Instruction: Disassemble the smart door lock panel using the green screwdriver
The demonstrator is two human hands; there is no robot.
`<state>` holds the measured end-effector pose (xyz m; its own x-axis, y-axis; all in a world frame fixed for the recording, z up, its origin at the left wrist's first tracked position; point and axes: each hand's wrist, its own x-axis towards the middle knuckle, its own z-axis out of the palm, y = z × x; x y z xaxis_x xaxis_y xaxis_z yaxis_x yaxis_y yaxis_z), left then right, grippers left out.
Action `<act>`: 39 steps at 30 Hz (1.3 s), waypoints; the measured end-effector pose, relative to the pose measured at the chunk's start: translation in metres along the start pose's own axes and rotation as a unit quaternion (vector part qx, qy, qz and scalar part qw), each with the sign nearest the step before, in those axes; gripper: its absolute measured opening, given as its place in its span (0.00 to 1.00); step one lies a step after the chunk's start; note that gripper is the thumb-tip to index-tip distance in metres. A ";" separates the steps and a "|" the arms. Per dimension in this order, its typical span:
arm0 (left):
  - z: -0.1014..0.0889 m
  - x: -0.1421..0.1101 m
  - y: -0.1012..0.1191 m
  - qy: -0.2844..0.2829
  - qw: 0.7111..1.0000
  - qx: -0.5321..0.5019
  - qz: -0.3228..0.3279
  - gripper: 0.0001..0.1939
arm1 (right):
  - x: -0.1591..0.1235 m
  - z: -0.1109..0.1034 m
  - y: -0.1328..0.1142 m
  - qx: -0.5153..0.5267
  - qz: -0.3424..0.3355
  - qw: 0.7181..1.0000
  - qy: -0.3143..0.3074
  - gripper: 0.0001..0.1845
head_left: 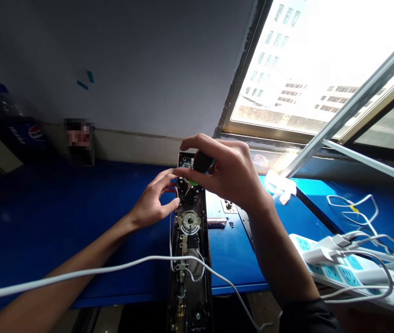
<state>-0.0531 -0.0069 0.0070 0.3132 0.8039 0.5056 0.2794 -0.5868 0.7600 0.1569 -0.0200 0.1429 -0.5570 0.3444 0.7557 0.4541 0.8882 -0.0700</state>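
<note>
A long, narrow black door lock (pixel 190 240) lies with its inside exposed, showing a round metal hub, screws, thin wires and a circuit board at the far end. My right hand (pixel 229 171) is closed around a screwdriver (pixel 203 162) with a black and green handle. Its thin shaft points down into the lock above the hub; the tip is hard to make out. My left hand (pixel 155 199) curls at the lock's left edge, thumb and fingertips on it beside a thin wire.
A white cable (pixel 130 261) crosses in front of the lock. To the right stands a white power strip (pixel 335 268) full of plugs. Small screws (pixel 231 225) and a shiny cylindrical piece (pixel 217 223) lie on the blue table (pixel 113 240). A bottle (pixel 26 129) stands far left.
</note>
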 end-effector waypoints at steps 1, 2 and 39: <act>0.001 0.000 -0.002 -0.001 1.000 -0.022 -0.002 0.30 | 0.000 0.000 -0.002 0.001 -0.002 1.000 -0.003 0.14; 0.001 0.001 -0.002 -0.001 0.999 -0.037 -0.004 0.31 | 0.001 0.000 -0.003 0.010 -0.003 1.000 -0.009 0.13; -0.003 -0.001 0.013 -0.012 0.999 0.033 -0.018 0.30 | -0.001 -0.007 0.000 0.045 0.014 0.998 -0.044 0.15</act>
<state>-0.0523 -0.0148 0.0170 0.3224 0.8228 0.4681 0.3508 -0.5631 0.7483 0.1625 -0.0220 0.1468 -0.6050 0.3919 0.6932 0.4085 0.9000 -0.1523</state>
